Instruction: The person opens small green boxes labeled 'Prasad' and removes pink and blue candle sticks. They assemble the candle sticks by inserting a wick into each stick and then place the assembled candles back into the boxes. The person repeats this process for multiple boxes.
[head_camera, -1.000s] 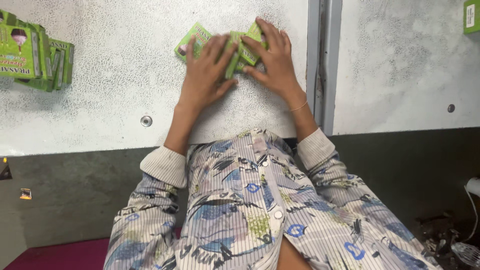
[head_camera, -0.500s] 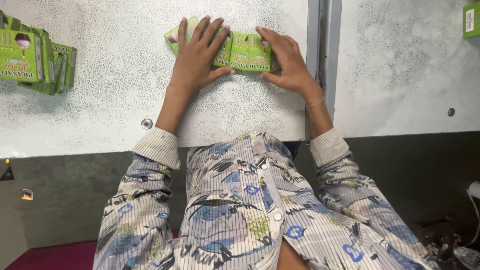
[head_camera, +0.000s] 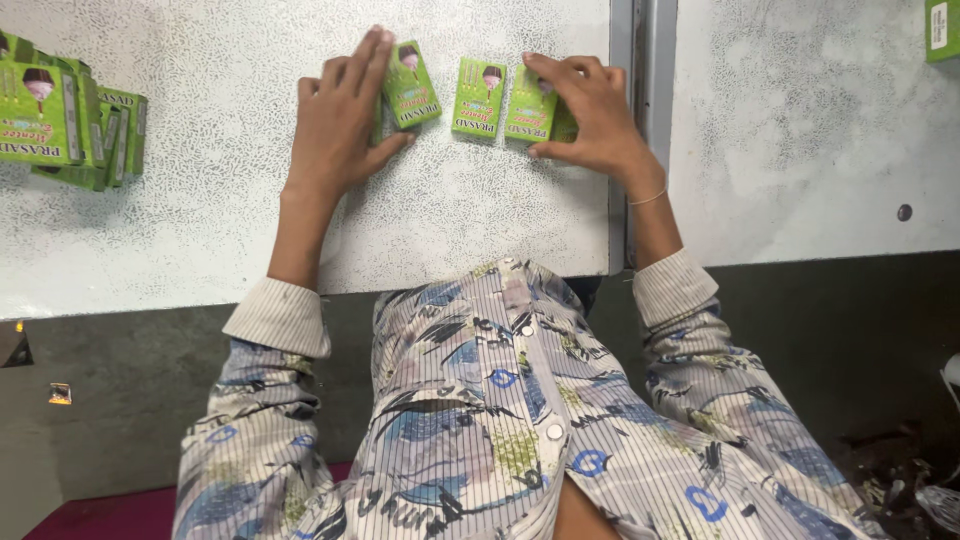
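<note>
— Hands first: what are they doing in the head view?

— Left hand (head_camera: 340, 125) is lying palm down on the speckled white bench (head_camera: 200, 220), fingers stretched out flat and together, gripping nothing. It is pressing on a small green box that is mostly hidden beneath the fingers. Just to the right of its fingertips, a second small green box (head_camera: 412, 84) is lying flat, tilted slightly, touching the index finger's side.

— And the other one?

— Right hand (head_camera: 590, 115) is resting with fingers curled loosely over the rightmost green box (head_camera: 532, 105), covering its far end; the thumb is pointing inward along the box's near edge. It is covering rather than lifting it, and whether the fingers are really pinching it I cannot tell.

— Anything lying between the two hands?

— One more green box (head_camera: 479, 97) is sitting flat between them, just left of the right hand's box and apart from the left hand.

— What else is around?

— Well off to the left of the left hand, a cluster of larger green cartons (head_camera: 70, 125) is leaning together on the bench. Right beside the right hand, a metal seam (head_camera: 640, 130) is running along the bench edge.
</note>
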